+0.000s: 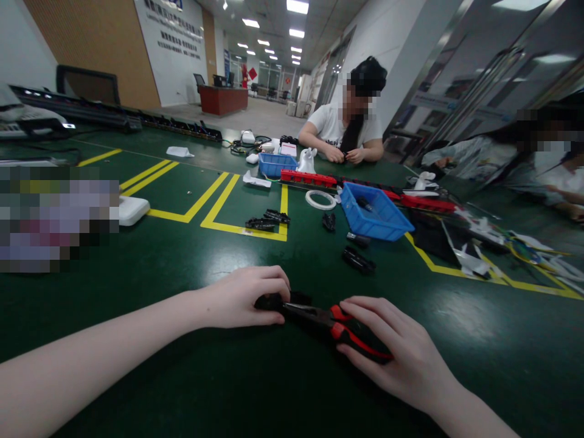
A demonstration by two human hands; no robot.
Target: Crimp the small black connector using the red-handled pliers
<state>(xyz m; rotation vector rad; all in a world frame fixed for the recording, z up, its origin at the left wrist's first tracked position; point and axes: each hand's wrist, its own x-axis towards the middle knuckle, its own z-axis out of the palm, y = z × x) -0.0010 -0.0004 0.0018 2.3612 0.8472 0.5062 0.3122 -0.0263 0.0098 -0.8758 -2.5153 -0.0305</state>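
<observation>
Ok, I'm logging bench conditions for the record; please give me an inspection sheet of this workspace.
Surface: dark green tabletop marked with yellow lines.
Job's things: red-and-black pliers, tips at a black part; grip on it unclear.
Clutter: large blue bin, white ring and loose black pieces beyond the pliers.
Hands: left hand holds the black part; right hand holds the pliers.
Cables: dark cables near the smaller blue bin.
Surroundings: a person opposite; a red desk farther back.

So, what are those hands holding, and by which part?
The right hand holds pliers by their red-and-black handles; the left hand holds a small black piece, exactly where is hidden.
</observation>
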